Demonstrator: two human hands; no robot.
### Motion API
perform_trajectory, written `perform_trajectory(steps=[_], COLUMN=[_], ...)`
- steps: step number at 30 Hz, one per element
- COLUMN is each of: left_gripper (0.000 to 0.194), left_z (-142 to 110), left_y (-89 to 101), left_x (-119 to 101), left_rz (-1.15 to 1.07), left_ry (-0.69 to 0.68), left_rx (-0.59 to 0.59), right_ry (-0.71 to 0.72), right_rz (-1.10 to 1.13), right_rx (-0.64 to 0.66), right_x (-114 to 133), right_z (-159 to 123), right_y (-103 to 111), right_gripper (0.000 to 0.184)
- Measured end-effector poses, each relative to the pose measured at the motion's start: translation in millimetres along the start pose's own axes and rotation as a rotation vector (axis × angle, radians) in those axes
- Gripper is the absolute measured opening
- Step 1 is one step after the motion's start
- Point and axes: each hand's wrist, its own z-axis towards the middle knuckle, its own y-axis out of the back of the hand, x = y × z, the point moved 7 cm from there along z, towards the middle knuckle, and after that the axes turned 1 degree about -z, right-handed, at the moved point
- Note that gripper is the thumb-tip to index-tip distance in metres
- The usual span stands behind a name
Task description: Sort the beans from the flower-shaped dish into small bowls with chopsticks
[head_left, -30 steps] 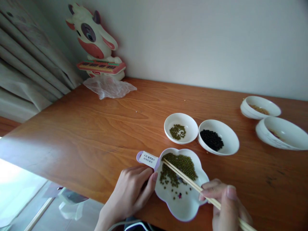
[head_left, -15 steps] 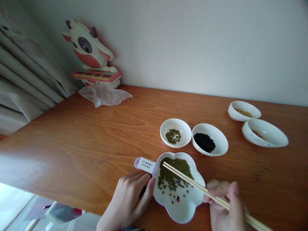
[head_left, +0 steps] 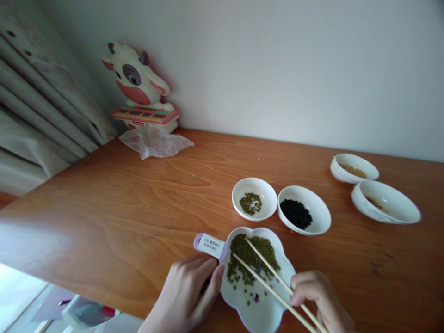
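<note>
My left hand [head_left: 192, 289] is closed at the left edge of a white flower-shaped dish [head_left: 262, 317], its thumb and finger against the rim by the handle. A white label with print is stuck on that purple handle [head_left: 210, 245]. Green mung beans [head_left: 258, 252] fill the dish's far part, with a few scattered nearer and a small dark red bit [head_left: 256, 299] among them. In my right hand [head_left: 317, 293] is a pair of wooden chopsticks [head_left: 274, 291], tips spread apart over the beans. Whether the tips touch any bean, I cannot tell.
Behind the dish stand a bowl of mung beans [head_left: 267, 203] and a bowl of black beans [head_left: 321, 224]. Farther right are a bowl with yellowish grains [head_left: 371, 171] and a bowl with reddish bits [head_left: 398, 203]. A cow toy keyboard [head_left: 145, 113] and plastic bag [head_left: 154, 143] sit back left.
The chopstick tips, close together before, are now spread apart. My right hand's grip has shifted with them. My left hand stays at the dish. The whole view has shifted with the camera.
</note>
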Motion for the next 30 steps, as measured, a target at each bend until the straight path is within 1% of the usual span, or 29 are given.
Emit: perform_trajectory(steps=[2, 3, 4, 6, 9, 13, 17, 19, 23, 26, 30], left_gripper=[0.033, 0.033, 0.033, 0.033, 0.034, 0.034, 0.035, 0.035, 0.034, 0.035, 0.035], left_z=[1, 1, 1, 2, 2, 2, 1, 0, 0, 1, 1], left_y=[0.2, 0.4, 0.7, 1.5, 3.0, 4.1, 4.9, 4.9, 5.6, 6.4, 6.1], left_x=[0, 0, -1, -1, -1, -2, -2, -1, -2, -1, -1], left_rz=[0.007, 0.009, 0.010, 0.012, 0.013, 0.011, 0.021, 0.025, 0.023, 0.019, 0.020], left_ry=[0.000, 0.002, 0.004, 0.015, 0.027, 0.031, 0.039, 0.039, 0.023, 0.026, 0.026], left_rx=[-0.002, -0.003, -0.003, -0.005, -0.006, -0.006, -0.014, -0.009, -0.003, -0.006, -0.008], right_ry=[0.021, 0.053, 0.046, 0.013, -0.009, -0.008, 0.070, 0.078, -0.011, -0.043, -0.097], right_rz=[-0.036, -0.026, -0.008, 0.036, 0.067, 0.074, 0.120, 0.129, 0.151, 0.189, 0.256], right_rx=[-0.051, -0.057, -0.072, -0.159, -0.241, -0.273, -0.244, -0.241, -0.270, -0.278, -0.179], right_x=[6, 12, 16, 23, 31, 36, 35, 31, 20, 17, 14], right_z=[4, 5, 7, 7, 5, 4, 4, 2, -4, -7, -7], right_y=[-6, -11, -15, -18, -22, -23, -18, -15, -8, -5, -7], right_gripper=[0.084, 0.077, 0.068, 0.054, 0.048, 0.047, 0.046, 0.046, 0.051, 0.052, 0.068])
